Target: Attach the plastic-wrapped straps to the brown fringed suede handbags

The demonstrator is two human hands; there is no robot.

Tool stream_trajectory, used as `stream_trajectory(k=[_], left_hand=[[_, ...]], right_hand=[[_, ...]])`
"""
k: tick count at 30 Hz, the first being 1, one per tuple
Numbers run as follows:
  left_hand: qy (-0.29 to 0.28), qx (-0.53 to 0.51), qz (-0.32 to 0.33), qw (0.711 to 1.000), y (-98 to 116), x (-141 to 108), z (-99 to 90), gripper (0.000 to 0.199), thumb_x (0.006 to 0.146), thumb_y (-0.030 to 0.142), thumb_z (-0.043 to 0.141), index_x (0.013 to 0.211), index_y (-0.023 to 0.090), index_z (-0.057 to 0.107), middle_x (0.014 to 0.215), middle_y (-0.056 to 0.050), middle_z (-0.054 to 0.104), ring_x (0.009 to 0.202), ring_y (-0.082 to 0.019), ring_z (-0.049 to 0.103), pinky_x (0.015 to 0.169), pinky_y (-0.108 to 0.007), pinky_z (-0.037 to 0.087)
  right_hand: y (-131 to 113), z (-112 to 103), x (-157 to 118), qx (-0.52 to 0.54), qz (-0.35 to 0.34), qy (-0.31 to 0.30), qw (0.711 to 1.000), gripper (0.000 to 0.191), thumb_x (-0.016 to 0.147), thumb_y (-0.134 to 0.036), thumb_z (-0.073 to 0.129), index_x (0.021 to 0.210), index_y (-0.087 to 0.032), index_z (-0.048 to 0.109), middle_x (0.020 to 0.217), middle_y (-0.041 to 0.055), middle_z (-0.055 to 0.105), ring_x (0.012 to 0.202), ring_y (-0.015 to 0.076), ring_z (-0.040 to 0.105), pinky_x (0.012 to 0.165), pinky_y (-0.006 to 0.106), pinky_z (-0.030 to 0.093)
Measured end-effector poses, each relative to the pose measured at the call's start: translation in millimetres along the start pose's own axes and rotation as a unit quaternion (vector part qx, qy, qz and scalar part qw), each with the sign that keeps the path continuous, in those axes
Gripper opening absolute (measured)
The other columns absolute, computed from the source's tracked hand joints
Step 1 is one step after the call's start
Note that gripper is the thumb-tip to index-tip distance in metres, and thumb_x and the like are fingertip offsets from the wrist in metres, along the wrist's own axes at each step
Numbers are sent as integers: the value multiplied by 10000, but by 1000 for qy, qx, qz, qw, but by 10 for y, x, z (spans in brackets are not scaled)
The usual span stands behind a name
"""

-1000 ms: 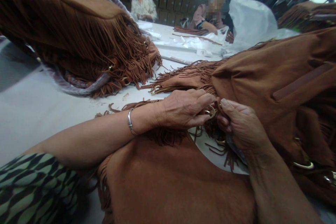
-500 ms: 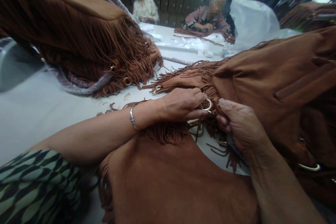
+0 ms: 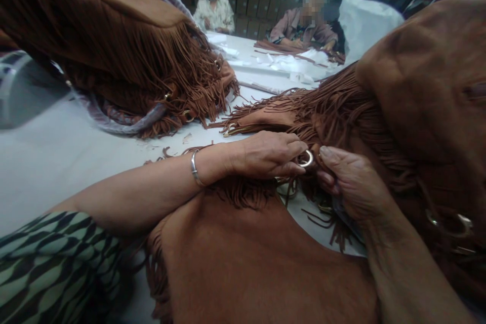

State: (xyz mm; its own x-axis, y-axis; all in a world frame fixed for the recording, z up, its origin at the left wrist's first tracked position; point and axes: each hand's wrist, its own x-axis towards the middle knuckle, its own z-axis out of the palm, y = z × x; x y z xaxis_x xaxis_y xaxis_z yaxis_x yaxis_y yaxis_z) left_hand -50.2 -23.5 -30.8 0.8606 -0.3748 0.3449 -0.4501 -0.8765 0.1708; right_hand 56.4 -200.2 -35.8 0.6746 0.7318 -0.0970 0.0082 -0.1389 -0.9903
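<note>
A brown fringed suede bag [image 3: 243, 258] lies in front of me on the white table. My left hand [image 3: 271, 154], with a silver bracelet on its wrist, pinches a metal ring [image 3: 306, 159] between thumb and fingers. Just right of the ring, my right hand [image 3: 347, 177] is closed, its thumb and forefinger pressed on a small brown leather tab [image 3: 316, 154]. Fringe strands hang below and behind both hands. Beyond the right hand, a second brown fringed bag [image 3: 425, 91] rises at the right.
More fringed bags [image 3: 114, 40] with a plastic-wrapped handle [image 3: 121, 124] are piled on the white table [image 3: 41, 162] at the left. Two people sit across it, one [image 3: 215, 10] masked, the other [image 3: 299, 28] handling brown strips. White plastic [image 3: 364, 25] stands behind.
The bag at the right has shifted, with more of its fringe now showing. Both hands keep their grip, and the ring has turned to face me more. The far person's hands have moved apart.
</note>
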Motion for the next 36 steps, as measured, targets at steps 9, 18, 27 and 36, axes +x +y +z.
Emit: stream_trajectory(k=[9, 18, 27, 36], left_hand=[[14, -45, 21, 999, -52, -35, -2, 377, 958, 417, 406, 1051, 74, 532, 973, -112, 553, 849, -196, 535, 777, -288, 435], [15, 23, 15, 1000, -44, -8, 12, 400, 954, 471, 383, 1003, 97, 517, 974, -112, 556, 836, -206, 540, 745, -305, 427], [5, 7, 24, 1000, -36, -7, 17, 462, 953, 494, 358, 1012, 71, 533, 971, -132, 565, 838, -210, 545, 745, -296, 423], [-19, -66, 31, 997, 4, -27, -37, 412, 952, 440, 412, 1066, 64, 535, 1006, -131, 561, 876, -201, 539, 797, -282, 424]], right_hand=[[-23, 59, 10, 70, -21, 0, 997, 319, 714, -442, 737, 741, -144, 626, 561, -51, 390, 394, 7, 271, 324, 119, 185], [-7, 57, 29, 37, -1, 5, 999, 373, 658, -485, 767, 762, -151, 637, 559, -51, 407, 395, 10, 292, 315, 112, 197], [3, 18, 31, 23, 27, -46, 998, 323, 770, -468, 675, 721, -166, 571, 487, -67, 329, 387, 26, 237, 328, 128, 166], [6, -81, 54, 27, 67, -132, 989, 375, 797, -464, 642, 649, -155, 492, 455, -80, 276, 377, 18, 171, 330, 133, 109]])
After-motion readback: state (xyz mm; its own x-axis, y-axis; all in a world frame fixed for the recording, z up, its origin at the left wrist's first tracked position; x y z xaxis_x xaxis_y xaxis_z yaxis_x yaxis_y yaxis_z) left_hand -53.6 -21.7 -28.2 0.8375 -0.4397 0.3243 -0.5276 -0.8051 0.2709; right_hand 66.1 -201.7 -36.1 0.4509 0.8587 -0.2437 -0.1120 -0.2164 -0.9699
